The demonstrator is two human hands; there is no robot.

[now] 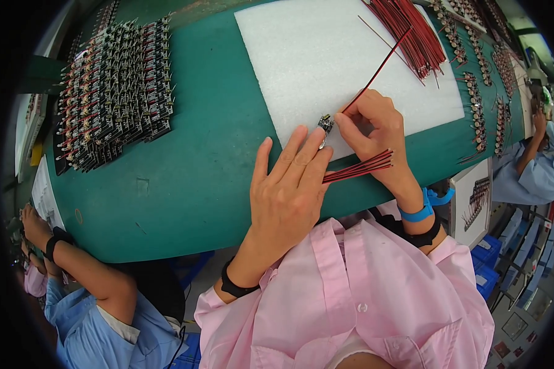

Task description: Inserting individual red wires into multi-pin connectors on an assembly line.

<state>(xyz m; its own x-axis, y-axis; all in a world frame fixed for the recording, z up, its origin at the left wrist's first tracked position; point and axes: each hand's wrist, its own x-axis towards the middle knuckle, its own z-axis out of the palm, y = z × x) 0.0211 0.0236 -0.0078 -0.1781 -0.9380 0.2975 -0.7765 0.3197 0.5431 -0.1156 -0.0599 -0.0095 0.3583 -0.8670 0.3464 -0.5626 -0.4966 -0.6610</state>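
Observation:
Between thumb and fingers, my right hand [375, 126] pinches one thin red-and-black wire [380, 71], whose free length slants up and to the right. The wire's lower end is close to a small dark circuit board [326, 124] at the near edge of a white foam sheet [326, 61]. Fingertips of my left hand [292, 184] rest on this board, the fingers nearly straight. A small bundle of red-and-black wires [360, 168] is tucked in the same hand by the thumb, its ends fanning out below my right wrist. What the left palm covers is hidden.
A large pile of red-and-black wires [409, 40] lies on the foam's far right. Stacked rows of circuit boards [117, 98] cover the left of the green table [209, 154]. More board strips [475, 111] line the right. Co-workers in blue sit left [98, 307] and right [529, 175].

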